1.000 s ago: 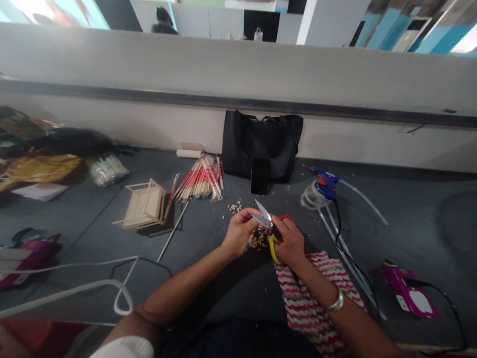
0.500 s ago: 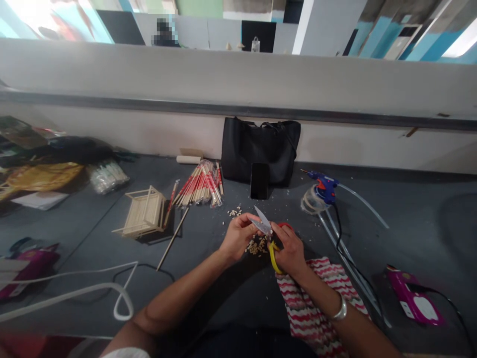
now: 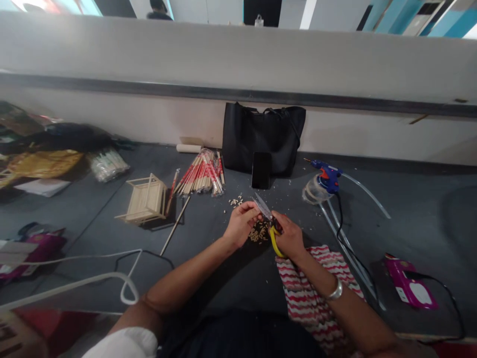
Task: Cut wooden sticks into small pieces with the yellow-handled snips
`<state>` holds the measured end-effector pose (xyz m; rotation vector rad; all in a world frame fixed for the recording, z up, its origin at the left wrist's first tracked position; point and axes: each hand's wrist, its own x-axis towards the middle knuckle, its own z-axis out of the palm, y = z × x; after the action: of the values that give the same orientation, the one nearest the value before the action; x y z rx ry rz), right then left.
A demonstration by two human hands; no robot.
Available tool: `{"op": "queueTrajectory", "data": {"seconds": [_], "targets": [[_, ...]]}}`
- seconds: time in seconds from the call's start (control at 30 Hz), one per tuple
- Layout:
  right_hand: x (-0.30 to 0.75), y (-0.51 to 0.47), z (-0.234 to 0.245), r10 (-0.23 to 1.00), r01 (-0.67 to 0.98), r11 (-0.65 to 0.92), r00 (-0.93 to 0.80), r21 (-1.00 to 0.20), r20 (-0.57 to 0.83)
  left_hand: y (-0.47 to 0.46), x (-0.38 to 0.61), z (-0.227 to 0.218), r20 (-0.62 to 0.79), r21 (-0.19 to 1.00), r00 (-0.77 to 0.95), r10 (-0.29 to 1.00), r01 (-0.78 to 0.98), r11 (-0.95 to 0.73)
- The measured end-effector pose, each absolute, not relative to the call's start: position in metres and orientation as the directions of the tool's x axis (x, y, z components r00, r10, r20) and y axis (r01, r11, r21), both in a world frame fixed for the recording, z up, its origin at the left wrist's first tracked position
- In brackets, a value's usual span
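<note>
My right hand (image 3: 289, 238) is wrapped round the handles of a pair of scissors (image 3: 264, 207), one loop yellow. Their blades point up and to the left, nearly together. Close by the blades, the fingertips of my left hand (image 3: 240, 226) are pinched together; whatever they hold is too small to make out. Below the hands lies a pile of small cut wooden pieces (image 3: 258, 232). A second little heap of pale bits (image 3: 236, 201) sits just beyond my left hand. Under my right forearm is a red-and-white wavy-striped cloth (image 3: 309, 298).
Left of centre are a small stick frame (image 3: 147, 203), wrapped chopsticks (image 3: 201, 174) and a loose stick (image 3: 175, 226). Behind stand a black bag (image 3: 242, 134) and a phone (image 3: 261, 170). On the right are a blue glue gun (image 3: 328, 176), clear glue sticks (image 3: 350, 258) and a purple box (image 3: 410, 283).
The scissor blades, spread apart before, are now nearly together. Both hands stay close over the pile. The camera has tilted down, so the scene sits higher in view.
</note>
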<state>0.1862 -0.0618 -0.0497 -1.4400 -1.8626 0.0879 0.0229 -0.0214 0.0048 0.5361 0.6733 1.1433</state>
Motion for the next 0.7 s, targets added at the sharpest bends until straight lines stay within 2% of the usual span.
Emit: {"op": "queueTrajectory", "data": {"seconds": [0.23, 0.43, 0.7], "targets": [[0.184, -0.061, -0.041, 0.829, 0.793, 0.354, -0.019, -0.496, 0.559, -0.021, 0.022, 0.005, -0.135, 0.715, 0.255, 0.958, -0.644, 0.272], [0.182, -0.063, -0.036, 0.787, 0.831, 0.362, -0.03, -0.422, 0.616, -0.022, 0.021, 0.0, -0.118, 0.709, 0.258, 0.959, -0.654, 0.263], [0.185, -0.063, -0.04, 0.844, 0.836, 0.361, -0.105, -0.413, 0.525, -0.022, 0.023, -0.002, -0.162, 0.687, 0.268, 0.95, -0.66, 0.304]]}}
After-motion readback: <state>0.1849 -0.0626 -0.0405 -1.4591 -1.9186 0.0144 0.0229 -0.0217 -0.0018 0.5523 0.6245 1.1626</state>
